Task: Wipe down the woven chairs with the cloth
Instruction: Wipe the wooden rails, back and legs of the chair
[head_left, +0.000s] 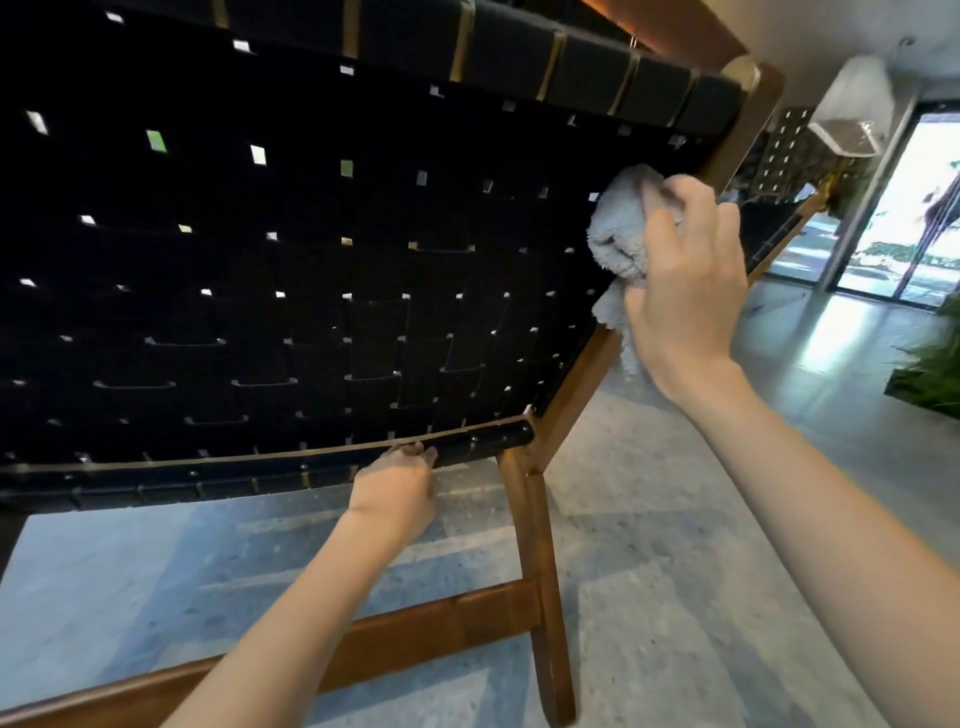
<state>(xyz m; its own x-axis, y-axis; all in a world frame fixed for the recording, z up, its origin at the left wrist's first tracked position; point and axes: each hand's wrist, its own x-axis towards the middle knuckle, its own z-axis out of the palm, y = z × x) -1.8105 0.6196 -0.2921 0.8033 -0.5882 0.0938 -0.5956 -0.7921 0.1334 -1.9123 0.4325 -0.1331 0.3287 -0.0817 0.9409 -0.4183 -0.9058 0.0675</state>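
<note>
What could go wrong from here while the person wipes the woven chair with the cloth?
1. The cloth is bunched in the right hand, so little of it meets the woven chair; spots may be missed.
2. Its loose tail hangs beside the wooden frame and might snag.
3. The left hand, gripping the lower rail, steadies the chair; hard pushing could shift it.

Bare left hand (395, 486), bare right hand (685, 280), slim bare forearms (291, 623)

Left hand (395, 488) low; right hand (685, 280) high
</note>
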